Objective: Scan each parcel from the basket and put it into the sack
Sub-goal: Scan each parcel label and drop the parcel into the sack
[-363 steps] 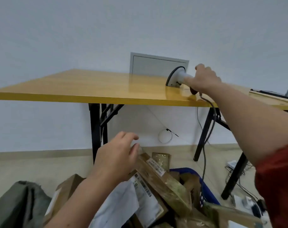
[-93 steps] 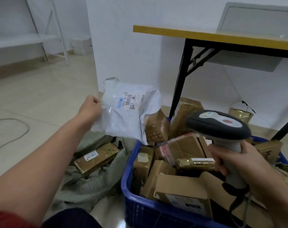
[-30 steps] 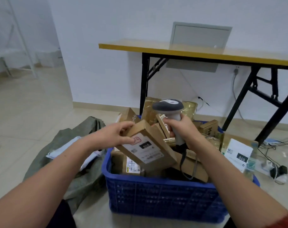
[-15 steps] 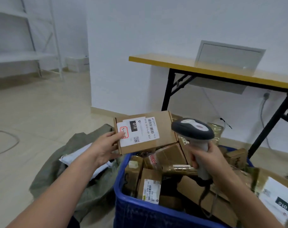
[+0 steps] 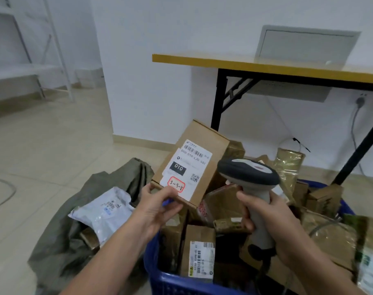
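Far left: white rack by the wall, grey cable looped on the tile floor. Olive sack slumped open on the floor, right against the basket's left side. A white mailer lies in its mouth w/ a small brown pkg partly under it.

L hand pinches the box at its lower near corner, thumb on top by the label edge, fingers curled underneath. Box is held up over the basket's left part, tilted, label toward the camera: barcode, black "010" patch, red-ringed "3-3-8".

Scanner just right of the box, head about level w/ the label; can't tell if they touch. R hand wrapped round the scanner handle, fingers closed on it.

Blue basket sits under both hands, packed w/ brown parcels, some in clear wrap.

Behind, at right: yellow-top table on black legs, grey panel on the wall, plug in a socket.
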